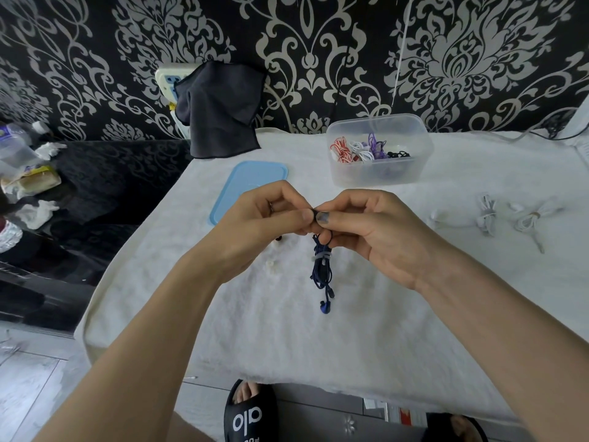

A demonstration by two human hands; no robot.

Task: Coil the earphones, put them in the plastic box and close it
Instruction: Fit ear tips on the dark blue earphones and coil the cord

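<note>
A coiled bundle of dark blue earphones [322,272] hangs over the white cloth, bound at its middle by a grey tie. My left hand [264,221] and my right hand [366,228] meet above it, both pinching its top end between thumb and fingers. The clear plastic box [379,173] stands open at the back right and holds several coiled earphones in red-white, white, purple and black. Its light blue lid [251,183] lies flat to the left of the box, partly behind my left hand.
Two white earphone bundles [487,215] [532,218] lie on the white cloth [287,346] at the right. Small white ear tips [271,266] sit below my left hand. A dark cloth [220,110] hangs at the back. A black surface with clutter lies to the left.
</note>
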